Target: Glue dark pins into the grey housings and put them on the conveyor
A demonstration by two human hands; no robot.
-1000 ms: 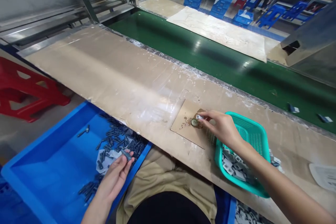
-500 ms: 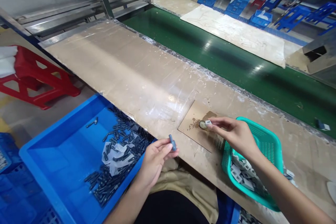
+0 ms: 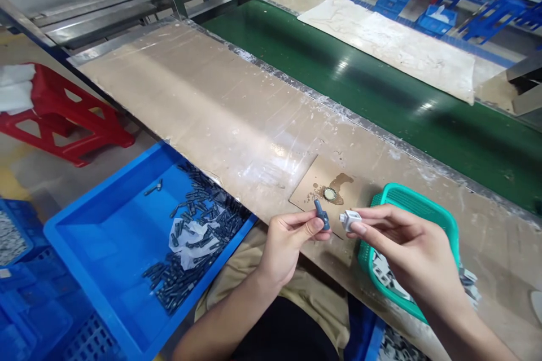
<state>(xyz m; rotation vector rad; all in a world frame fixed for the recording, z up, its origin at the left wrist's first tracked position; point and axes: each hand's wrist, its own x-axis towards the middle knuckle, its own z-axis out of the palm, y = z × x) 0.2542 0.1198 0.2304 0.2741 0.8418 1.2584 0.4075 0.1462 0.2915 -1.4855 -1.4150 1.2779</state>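
my left hand [image 3: 287, 243] pinches a blue-grey stemmed plastic piece [image 3: 322, 218] while, just beside it, my right hand [image 3: 417, 245] grips a pale boxy plastic piece [image 3: 351, 218], the two unjoined.

No text, label, brand, number or sign can be read. A small pale patch [image 3: 4, 273] on a blue crate [image 3: 31, 307] at the lower left edge of the frame is too small to tell whether it bears print.
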